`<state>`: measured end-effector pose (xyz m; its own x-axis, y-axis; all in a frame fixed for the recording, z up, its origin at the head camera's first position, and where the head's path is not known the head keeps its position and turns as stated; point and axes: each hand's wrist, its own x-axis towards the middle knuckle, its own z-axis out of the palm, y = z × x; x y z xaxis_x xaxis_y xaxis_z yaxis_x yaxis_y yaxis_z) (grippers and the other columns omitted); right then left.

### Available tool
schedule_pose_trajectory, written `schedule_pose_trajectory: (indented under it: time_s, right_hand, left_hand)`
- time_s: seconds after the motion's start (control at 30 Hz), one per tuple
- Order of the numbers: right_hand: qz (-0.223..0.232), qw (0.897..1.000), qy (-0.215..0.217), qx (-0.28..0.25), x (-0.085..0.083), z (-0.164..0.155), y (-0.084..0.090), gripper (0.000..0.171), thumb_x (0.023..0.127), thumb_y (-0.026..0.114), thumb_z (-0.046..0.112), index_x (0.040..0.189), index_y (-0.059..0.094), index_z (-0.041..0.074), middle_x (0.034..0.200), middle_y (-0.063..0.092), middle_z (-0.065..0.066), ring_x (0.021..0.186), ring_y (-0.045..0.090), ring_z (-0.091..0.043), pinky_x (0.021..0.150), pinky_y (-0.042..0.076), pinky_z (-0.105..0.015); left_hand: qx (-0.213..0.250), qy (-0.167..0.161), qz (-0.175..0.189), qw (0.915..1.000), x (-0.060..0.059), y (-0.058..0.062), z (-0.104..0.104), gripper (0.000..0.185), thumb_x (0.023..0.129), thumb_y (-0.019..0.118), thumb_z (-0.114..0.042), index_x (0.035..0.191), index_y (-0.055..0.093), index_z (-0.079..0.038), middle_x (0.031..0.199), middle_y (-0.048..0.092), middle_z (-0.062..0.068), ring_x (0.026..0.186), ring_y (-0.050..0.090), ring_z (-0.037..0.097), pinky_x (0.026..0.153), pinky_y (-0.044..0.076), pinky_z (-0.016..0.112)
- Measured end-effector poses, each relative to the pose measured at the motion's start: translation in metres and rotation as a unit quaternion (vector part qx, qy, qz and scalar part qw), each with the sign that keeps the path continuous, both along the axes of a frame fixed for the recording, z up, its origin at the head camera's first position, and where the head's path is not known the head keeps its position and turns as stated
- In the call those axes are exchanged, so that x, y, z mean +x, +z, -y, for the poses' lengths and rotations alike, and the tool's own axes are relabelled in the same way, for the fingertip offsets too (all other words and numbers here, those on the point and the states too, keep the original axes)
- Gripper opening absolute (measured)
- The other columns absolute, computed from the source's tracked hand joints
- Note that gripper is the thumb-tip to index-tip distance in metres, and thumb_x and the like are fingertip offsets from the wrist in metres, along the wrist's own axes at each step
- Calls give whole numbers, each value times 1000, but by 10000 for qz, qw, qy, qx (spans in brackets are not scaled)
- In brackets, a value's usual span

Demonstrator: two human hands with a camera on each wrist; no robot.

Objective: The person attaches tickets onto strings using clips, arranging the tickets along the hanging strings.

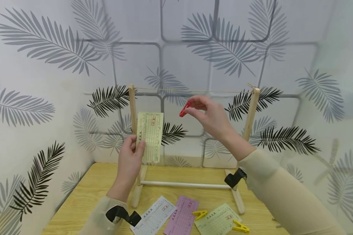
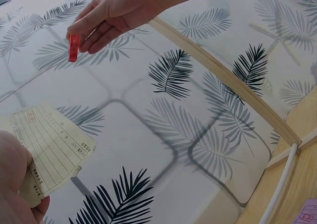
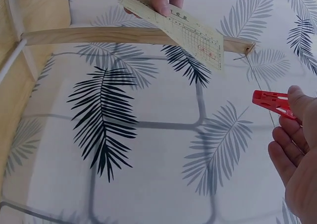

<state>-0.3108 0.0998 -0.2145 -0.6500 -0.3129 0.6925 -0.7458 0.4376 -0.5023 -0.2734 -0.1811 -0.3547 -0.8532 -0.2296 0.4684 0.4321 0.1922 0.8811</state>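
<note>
Pinching the red clip (image 1: 184, 109) tilted, jaws down-left, the right hand (image 1: 213, 119) grip faces the upright slip (image 1: 150, 137) held by the left hand (image 1: 129, 163).

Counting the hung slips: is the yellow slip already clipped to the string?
No, the yellow slip is held below the string by the left hand.

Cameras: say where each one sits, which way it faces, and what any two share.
Head: faces forward and down at the rack; shows left hand holding the yellow slip, right hand.
Left wrist: sits at the left hand, looks across at the right hand.
Right wrist: sits at the right hand.
Shared: red clip.
</note>
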Motion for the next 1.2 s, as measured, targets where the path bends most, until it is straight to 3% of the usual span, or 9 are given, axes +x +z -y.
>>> schedule_pose_trajectory:
  time_s: [0.4, 0.57, 0.77, 1.03, 1.2]
  right_hand:
    - [0, 10000, 32, -87, -14, 27, 42, 39, 106, 78, 20, 143, 72, 8, 127, 75, -6, 113, 74, -20, 103, 56, -40]
    - [257, 9987, 182, -408, -17, 39, 51, 41, 105, 80, 19, 143, 72, 8, 123, 77, -6, 110, 75, -21, 97, 57, -38]
    - [418, 9955, 392, -755, -21, 49, 56, 34, 103, 81, 14, 135, 75, 3, 115, 81, -8, 103, 76, -21, 94, 60, -33]
    - [358, 9980, 216, -469, -28, 57, 63, 31, 104, 80, 18, 134, 76, 7, 118, 81, -5, 107, 76, -16, 98, 58, -36]
    - [366, 9985, 119, -389, -34, 65, 69, 30, 105, 80, 18, 133, 77, 8, 117, 81, -4, 106, 76, -16, 97, 58, -35]
  left_hand:
    - [-91, 9, -66, 9999, -9, 10, 0, 24, 115, 62, -14, 135, 60, 0, 128, 75, 21, 108, 67, 26, 83, 52, 25]
    - [27, 58, -140, 9999, -12, 12, 0, 23, 115, 62, -15, 132, 61, 0, 125, 75, 23, 103, 66, 26, 80, 51, 24]
    - [127, 111, -69, 9998, -15, 15, 1, 24, 114, 63, -14, 133, 61, 1, 127, 75, 24, 108, 67, 26, 83, 53, 23]
    - [181, 75, -22, 9998, -21, 22, -2, 30, 114, 64, -15, 139, 60, 1, 133, 73, 23, 124, 67, 31, 104, 54, 46]
    - [127, 132, -110, 9998, -25, 25, -7, 28, 113, 64, -14, 137, 61, 1, 127, 74, 22, 116, 69, 29, 98, 54, 46]
